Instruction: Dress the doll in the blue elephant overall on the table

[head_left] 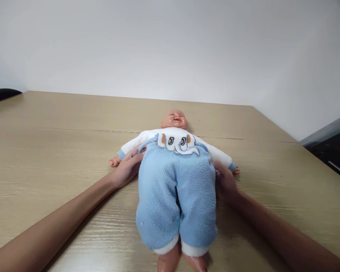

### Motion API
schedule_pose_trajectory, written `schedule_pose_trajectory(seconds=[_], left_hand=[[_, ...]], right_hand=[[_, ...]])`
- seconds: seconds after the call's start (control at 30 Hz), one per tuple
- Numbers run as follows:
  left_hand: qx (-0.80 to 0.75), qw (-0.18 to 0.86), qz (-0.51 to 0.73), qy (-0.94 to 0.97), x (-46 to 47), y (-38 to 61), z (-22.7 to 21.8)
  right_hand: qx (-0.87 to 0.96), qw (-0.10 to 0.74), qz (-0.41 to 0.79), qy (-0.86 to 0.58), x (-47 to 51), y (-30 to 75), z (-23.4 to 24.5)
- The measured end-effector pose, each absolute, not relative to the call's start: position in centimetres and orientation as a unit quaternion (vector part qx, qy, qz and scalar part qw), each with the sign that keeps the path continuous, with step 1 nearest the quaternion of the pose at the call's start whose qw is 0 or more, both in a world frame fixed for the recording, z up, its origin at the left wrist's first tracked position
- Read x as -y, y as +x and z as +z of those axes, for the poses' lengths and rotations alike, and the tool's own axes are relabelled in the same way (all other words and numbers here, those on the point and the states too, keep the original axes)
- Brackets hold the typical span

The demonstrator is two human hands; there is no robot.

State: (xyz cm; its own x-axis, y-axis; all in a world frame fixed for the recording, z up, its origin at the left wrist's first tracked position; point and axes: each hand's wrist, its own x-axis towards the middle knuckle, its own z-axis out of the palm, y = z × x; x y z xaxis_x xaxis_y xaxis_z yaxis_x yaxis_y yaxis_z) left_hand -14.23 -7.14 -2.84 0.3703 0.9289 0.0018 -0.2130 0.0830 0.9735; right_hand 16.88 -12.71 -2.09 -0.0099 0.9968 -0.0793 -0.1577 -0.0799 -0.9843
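A baby doll (175, 120) lies on its back on the wooden table, head away from me and arms spread. It is dressed in a white long-sleeved top (218, 152) with blue cuffs and fluffy blue overalls (161, 189). An elephant face (178, 143) is embroidered on the bib, and white bands end the trouser legs. My left hand (128, 168) grips the overalls at the side by the waist, below the doll's sleeve. On the opposite side, my right hand (226, 181) holds the overalls' edge. Some fingertips of both hands are hidden by the fabric.
The light wooden table (73, 151) has a seam running across behind the doll. A plain white wall (170, 49) rises beyond the far edge. Dark objects stand past the table at the right (331, 147) and the far left (2, 94).
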Motion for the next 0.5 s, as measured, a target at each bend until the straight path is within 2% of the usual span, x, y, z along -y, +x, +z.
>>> schedule_pose_trajectory(seconds=[0.23, 0.37, 0.5], left_hand=[[-0.331, 0.652, 0.422, 0.536, 6.4, -15.0, -3.6], [-0.373, 0.600, 0.409, 0.578, 5.8, -15.7, -3.3], [-0.397, 0.526, 0.410, 0.631, 5.8, -16.0, -2.4]], right_hand=[[0.535, 0.486, 0.511, -0.465, 12.2, 17.9, -1.3], [0.606, 0.478, 0.429, -0.469, 12.0, 19.0, -1.0], [0.576, 0.504, 0.484, -0.425, 11.8, 18.9, -0.8]])
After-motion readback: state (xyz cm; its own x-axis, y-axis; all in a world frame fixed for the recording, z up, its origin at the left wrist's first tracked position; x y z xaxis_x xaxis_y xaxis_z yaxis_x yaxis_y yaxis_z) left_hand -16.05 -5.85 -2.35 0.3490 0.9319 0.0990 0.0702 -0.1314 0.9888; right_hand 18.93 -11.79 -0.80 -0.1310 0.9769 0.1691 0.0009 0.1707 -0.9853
